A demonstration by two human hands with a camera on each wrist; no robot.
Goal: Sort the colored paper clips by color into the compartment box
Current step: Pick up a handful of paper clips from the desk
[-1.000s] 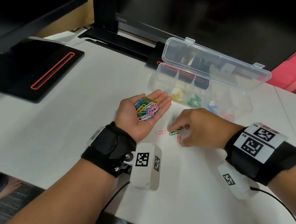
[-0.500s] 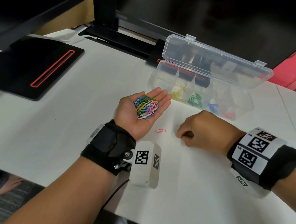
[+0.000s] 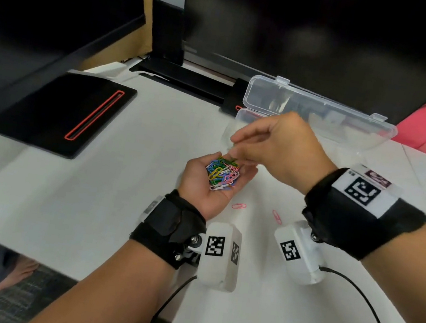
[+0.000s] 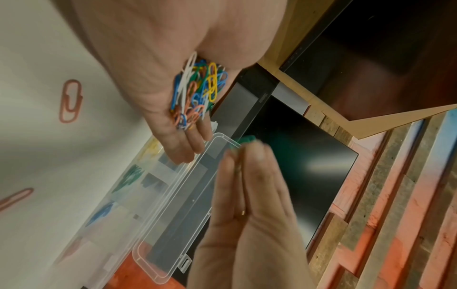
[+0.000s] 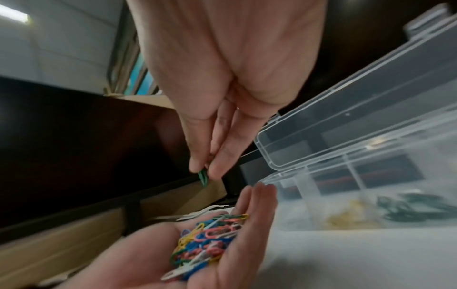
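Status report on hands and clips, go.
Left hand cupped, palm up, holding mixed paper clips. Right hand pinching green clip above them. Compartment box open. Two pink clips loose on table.

Left hand (image 3: 210,180) palm-up, fingers relaxed, cupping a heap of mixed coloured wire paper clips (image 3: 222,174). Right hand (image 3: 278,149) raised above it, thumb and forefinger pinching a green wire paper clip (image 5: 203,179).

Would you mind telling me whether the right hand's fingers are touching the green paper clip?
Touching. The right wrist view shows the right hand pinching the green paper clip between its fingertips, above the clips in the left hand.
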